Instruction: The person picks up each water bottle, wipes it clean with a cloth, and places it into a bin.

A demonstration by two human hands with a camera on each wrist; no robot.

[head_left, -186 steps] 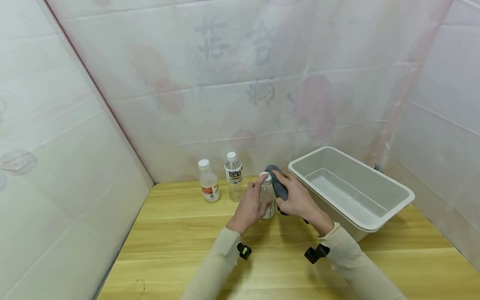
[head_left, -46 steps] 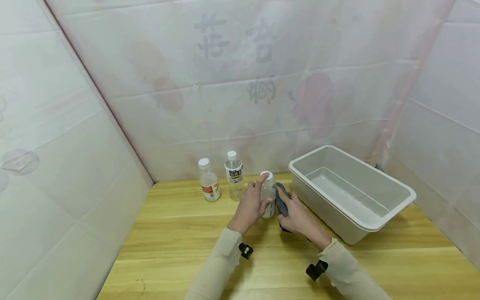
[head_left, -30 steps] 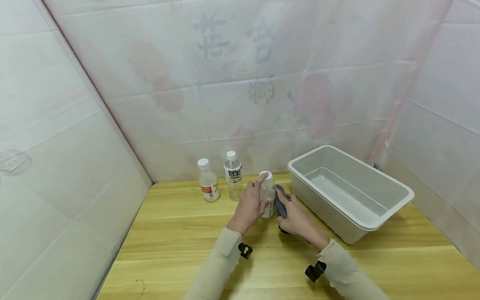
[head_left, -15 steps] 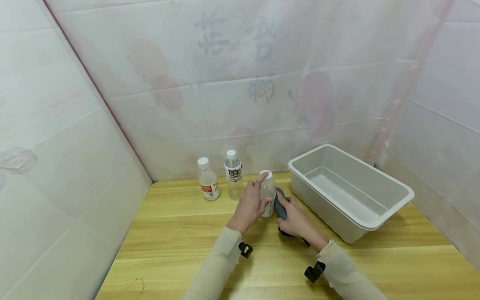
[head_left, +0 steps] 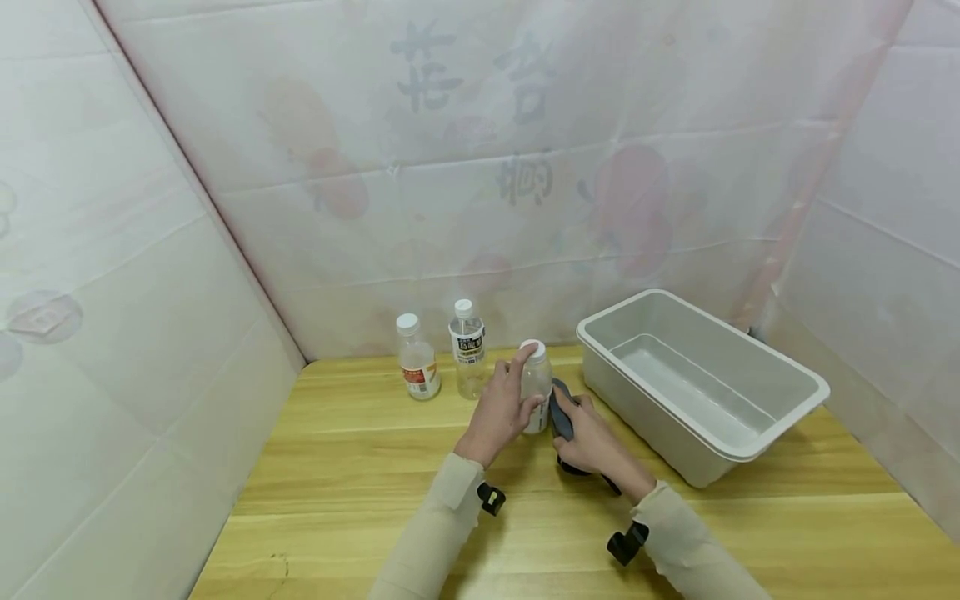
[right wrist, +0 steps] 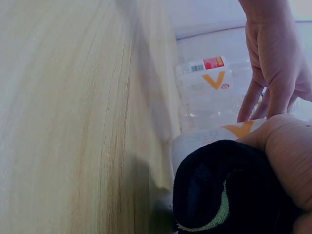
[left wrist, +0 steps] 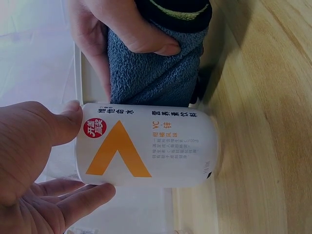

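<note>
I'm seeing the left hand gripping a small clear plastic bottle with an orange-V label, upright on the wooden table. The right hand is clutching a folded blue-grey terry cloth, pressing it against the bottle's side.

The bottle is smooth, glossy plastic with a white printed label, and the cloth against it is rough blue-grey terry. The table is pale wood with a visible grain and a soft sheen; the bin is smooth matt grey plastic.
</note>
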